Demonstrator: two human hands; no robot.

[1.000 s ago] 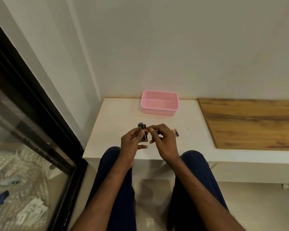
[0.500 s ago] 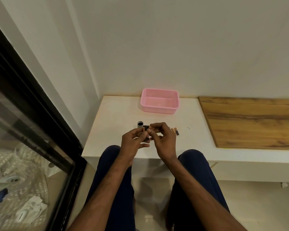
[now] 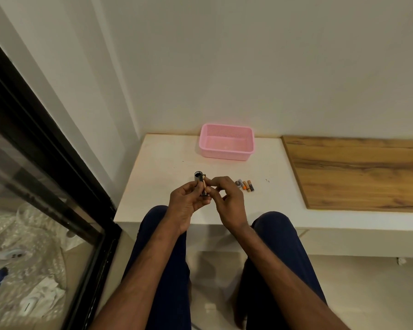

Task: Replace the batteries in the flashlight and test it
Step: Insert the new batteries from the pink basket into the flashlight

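We find the left hand (image 3: 185, 206) gripping the flashlight (image 3: 198, 177) above the table's (image 3: 157, 163) near edge; the right hand (image 3: 228, 201) pinches 1 battery (image 3: 204, 185) against it; loading appears in hand; next, seat it squarely, polarity checked; loose batteries (image 3: 248, 186) lie just beside.

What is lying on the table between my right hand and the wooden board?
Loose batteries and a small grey round part lie on the white table between the right hand and the wooden board, in the head view.
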